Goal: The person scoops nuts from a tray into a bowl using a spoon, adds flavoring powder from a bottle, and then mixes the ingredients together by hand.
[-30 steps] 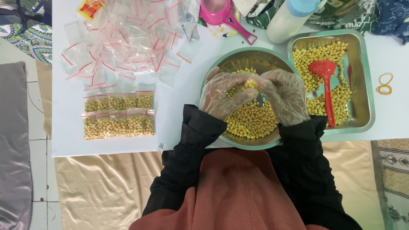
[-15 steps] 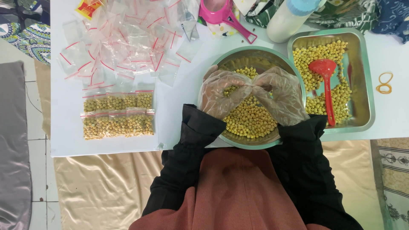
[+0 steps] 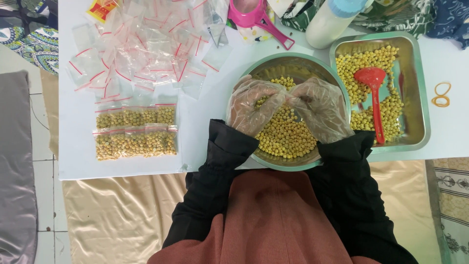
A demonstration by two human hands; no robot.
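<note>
Hands point(image 3: 286, 110) (gloved) over round bowl point(image 3: 293, 66) of yellow beans point(image 3: 286, 137).

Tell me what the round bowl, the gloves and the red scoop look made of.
Round bowl: metal, likely stainless steel, going by its dull grey sheen and thin rolled rim. Gloves on the left hand and right hand: thin clear plastic film, wrinkled and see-through. Red scoop in the square tray: probably moulded plastic, uniform glossy red. The tray looks like the same metal.
</note>
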